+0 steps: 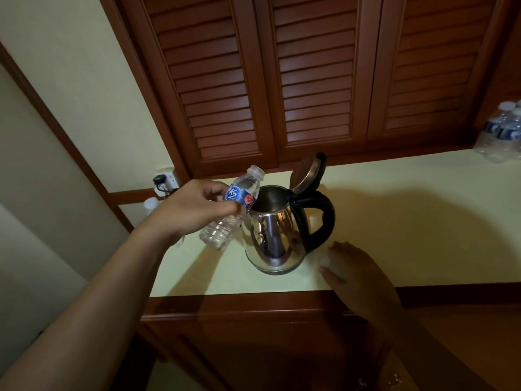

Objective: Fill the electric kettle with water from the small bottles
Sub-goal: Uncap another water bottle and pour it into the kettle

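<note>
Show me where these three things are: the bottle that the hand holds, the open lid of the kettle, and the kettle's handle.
bottle [235,195], head view, on its blue label.
kettle lid [307,172], head view, on the shiny inner face.
kettle handle [329,217], head view, on the black outer curve.

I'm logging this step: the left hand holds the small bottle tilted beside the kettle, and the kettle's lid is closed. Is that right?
Not quite: the lid is open, tipped up behind the mouth of the kettle, as the head view shows. The rest stands: the left hand holds the small bottle tilted beside the kettle.
</note>
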A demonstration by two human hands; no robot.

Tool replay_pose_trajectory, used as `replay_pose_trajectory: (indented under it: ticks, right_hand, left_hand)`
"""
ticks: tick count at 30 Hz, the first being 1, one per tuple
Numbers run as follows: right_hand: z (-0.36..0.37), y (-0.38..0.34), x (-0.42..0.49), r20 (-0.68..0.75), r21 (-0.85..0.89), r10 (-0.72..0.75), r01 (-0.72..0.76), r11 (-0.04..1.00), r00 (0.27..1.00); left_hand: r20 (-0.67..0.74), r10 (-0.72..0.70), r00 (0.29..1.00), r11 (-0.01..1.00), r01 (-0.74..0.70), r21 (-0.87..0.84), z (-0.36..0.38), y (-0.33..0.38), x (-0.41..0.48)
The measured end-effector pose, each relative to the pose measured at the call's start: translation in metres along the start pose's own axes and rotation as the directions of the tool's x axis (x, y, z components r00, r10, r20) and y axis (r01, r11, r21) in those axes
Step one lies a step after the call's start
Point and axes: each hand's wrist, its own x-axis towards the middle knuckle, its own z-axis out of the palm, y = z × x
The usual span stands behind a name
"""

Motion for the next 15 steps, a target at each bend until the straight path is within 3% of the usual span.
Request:
replay_pose_trajectory:
  ticks: [15]
  right_hand:
    - [0.010, 0.010, 0.008, 0.094, -0.100, 0.051, -0.042, 0.994, 0.994]
  left_hand:
    - [0.076, -0.048, 0.996, 0.972, 0.029, 0.234, -0.014, 0.010, 0.029]
